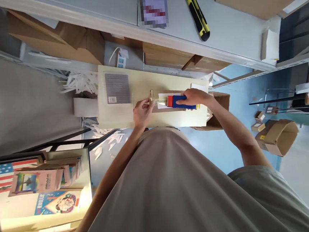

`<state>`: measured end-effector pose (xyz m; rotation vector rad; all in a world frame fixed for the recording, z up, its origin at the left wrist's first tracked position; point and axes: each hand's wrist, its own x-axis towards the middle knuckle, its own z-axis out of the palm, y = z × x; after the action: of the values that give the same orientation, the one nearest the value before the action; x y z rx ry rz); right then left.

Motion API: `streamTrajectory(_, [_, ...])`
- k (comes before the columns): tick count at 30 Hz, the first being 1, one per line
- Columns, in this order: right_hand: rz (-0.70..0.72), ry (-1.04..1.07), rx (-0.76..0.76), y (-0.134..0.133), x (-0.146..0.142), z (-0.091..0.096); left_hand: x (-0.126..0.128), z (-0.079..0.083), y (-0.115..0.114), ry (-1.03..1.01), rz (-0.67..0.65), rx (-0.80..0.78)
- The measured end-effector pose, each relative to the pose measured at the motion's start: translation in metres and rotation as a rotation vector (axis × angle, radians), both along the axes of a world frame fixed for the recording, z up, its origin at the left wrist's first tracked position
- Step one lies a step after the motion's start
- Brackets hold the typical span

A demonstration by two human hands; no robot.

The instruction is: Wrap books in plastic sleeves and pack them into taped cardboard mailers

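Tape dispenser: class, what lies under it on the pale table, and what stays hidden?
Under the tape dispenser, gripped by the right hand, lies a flat brown parcel bearing a white label. Dispenser and hand cover much of it; the label's print is unreadable.

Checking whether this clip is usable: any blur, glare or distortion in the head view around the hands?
Head view: even light, no glare on the table; the left hand and the right hand on the blue-red tape dispenser look small but sharp; a pixelated patch masks something on the shelf.
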<state>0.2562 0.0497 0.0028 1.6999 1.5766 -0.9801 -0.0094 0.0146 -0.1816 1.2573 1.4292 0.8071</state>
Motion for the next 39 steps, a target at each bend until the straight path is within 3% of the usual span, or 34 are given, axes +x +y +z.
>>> streamTrajectory(5, [0.045, 0.054, 0.091, -0.007, 0.002, -0.009, 0.024, 0.011, 0.001, 0.296, 0.124, -0.006])
streamTrajectory(9, [0.032, 0.156, 0.079, -0.009, 0.018, -0.005, 0.034, 0.016, 0.000, 0.379, 0.217, -0.004])
streamTrajectory(12, [0.015, 0.263, 0.048, -0.015, 0.052, 0.012, 0.037, 0.019, -0.004, 0.410, 0.245, -0.009])
streamTrajectory(17, [0.041, 0.193, 0.028, -0.032, 0.129, 0.036, 0.040, 0.021, -0.008, 0.462, 0.248, 0.004])
streamTrajectory(20, [0.029, 0.219, -0.018, -0.039, 0.156, 0.026, 0.043, 0.020, -0.011, 0.471, 0.227, 0.006])
streamTrajectory(26, [0.030, 0.358, -0.063, -0.040, 0.179, -0.011, 0.047, 0.018, -0.011, 0.514, 0.252, 0.015])
streamTrajectory(39, [0.047, 0.376, -0.060, -0.063, 0.206, -0.023, 0.051, 0.008, -0.007, 0.542, 0.332, -0.017])
